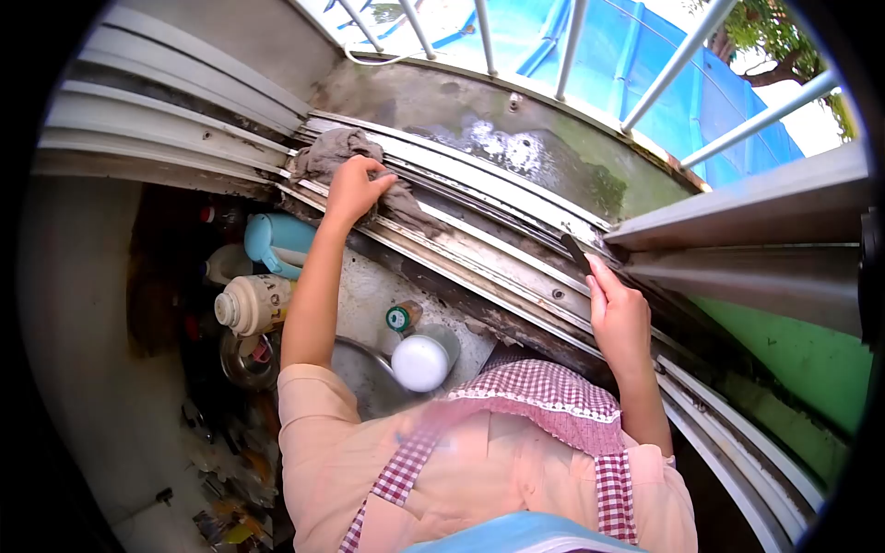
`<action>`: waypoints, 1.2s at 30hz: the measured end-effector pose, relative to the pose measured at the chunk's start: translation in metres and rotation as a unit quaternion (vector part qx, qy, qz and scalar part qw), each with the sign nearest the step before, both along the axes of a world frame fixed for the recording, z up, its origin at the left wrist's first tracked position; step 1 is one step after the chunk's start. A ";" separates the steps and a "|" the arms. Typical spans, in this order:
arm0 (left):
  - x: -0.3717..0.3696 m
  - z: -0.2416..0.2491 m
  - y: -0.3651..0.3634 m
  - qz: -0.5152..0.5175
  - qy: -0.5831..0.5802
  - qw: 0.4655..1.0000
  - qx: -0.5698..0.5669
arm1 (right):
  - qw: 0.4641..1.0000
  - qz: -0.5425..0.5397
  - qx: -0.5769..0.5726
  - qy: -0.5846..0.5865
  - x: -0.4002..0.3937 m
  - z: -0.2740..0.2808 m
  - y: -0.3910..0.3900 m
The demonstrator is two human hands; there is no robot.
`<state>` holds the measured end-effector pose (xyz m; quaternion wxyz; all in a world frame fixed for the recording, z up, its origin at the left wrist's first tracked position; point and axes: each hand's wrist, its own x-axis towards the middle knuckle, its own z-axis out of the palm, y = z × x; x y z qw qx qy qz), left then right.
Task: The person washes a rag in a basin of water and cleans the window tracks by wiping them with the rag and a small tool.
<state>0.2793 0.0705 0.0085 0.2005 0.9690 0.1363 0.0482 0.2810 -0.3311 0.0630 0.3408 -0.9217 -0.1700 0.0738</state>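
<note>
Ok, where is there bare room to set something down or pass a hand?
The ledge between window track and railing; the track between grey cloth and right hand; a small counter patch between left forearm and green-lidded jar. Left of that forearm is crowded, with a blue jug and cream flask.

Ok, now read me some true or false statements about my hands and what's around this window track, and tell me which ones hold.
1. The left hand is on a grey cloth. True.
2. The right hand holds a sponge. False: it holds a thin, dark tool.
3. The cloth lies on the window track. True.
4. The green-lidded jar stands beyond the white bars. False: it is on the person's side of the track, next to a white-lidded container.
5. The sheeting outside is blue. True.
</note>
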 end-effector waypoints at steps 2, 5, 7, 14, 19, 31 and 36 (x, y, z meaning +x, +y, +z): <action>0.003 0.001 -0.014 0.022 -0.042 0.997 -0.058 | 0.999 -0.013 -0.025 0.034 -0.007 -0.002 -0.014; 0.002 0.006 -0.059 0.020 -0.092 0.957 -0.274 | 0.999 -0.032 -0.017 0.039 -0.013 -0.002 -0.025; 0.002 0.025 -0.103 -0.054 -0.062 0.900 -0.427 | 0.999 -0.042 -0.011 0.023 -0.013 0.000 -0.027; -0.003 0.036 -0.097 -0.137 0.006 0.988 -0.072 | 0.998 0.025 0.019 -0.056 -0.009 -0.001 0.000; -0.005 0.024 -0.095 -0.118 -0.038 0.992 0.011 | 0.980 0.089 -0.173 -0.034 0.006 -0.017 0.032; -0.002 -0.019 -0.039 0.147 -0.220 0.958 0.110 | 0.949 0.145 -0.266 -0.088 0.035 -0.032 0.063; -0.009 -0.031 0.016 0.334 -0.252 0.905 0.073 | 0.952 0.173 -0.242 -0.077 0.045 -0.037 0.094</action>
